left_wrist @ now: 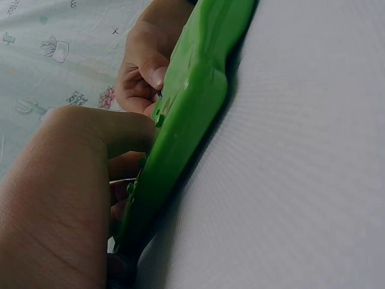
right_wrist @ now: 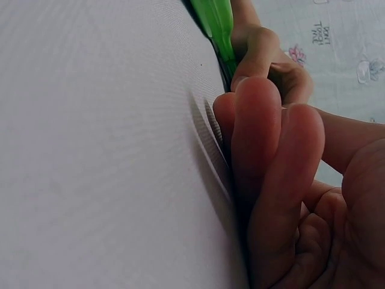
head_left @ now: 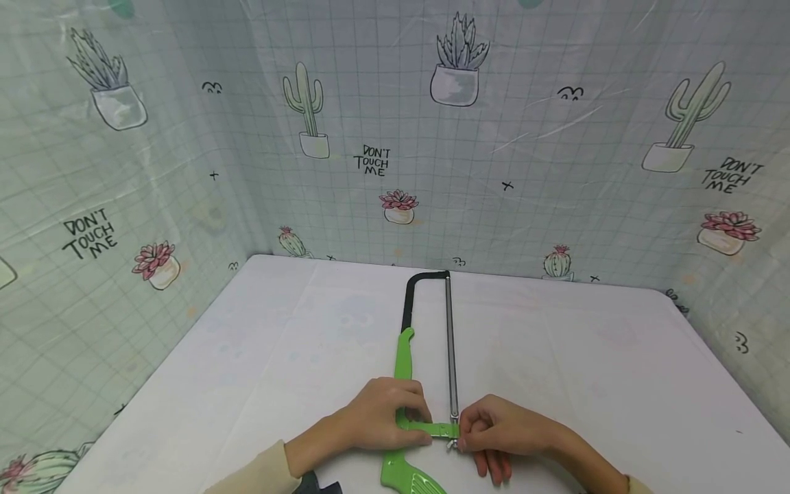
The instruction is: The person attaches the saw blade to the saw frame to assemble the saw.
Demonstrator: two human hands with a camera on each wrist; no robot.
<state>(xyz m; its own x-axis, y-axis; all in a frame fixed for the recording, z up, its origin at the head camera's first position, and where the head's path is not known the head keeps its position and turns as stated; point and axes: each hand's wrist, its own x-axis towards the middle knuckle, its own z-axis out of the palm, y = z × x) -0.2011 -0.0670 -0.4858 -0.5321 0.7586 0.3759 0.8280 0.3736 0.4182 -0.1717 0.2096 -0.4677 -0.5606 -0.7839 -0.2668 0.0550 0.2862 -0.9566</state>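
A hacksaw (head_left: pixel 404 357) with a green handle and a black front frame lies flat on the white table, its grey blade (head_left: pixel 451 343) pointing away from me. My left hand (head_left: pixel 385 412) grips the green frame where the short crosspiece (head_left: pixel 441 430) branches off, fingers on one side and thumb on the other. At the near end of the blade, my right hand (head_left: pixel 503 429) pinches the small metal wing nut (head_left: pixel 452 444) between thumb and index finger. The left wrist view shows the green handle (left_wrist: pixel 186 102) close up. In the right wrist view my curled fingers (right_wrist: pixel 258 132) hide the nut.
A dark object (head_left: pixel 317 486), only partly in view, lies at the near edge left of the saw handle. Behind the white table (head_left: pixel 555 343) and along its sides hangs a cloth (head_left: pixel 345 185) printed with cacti.
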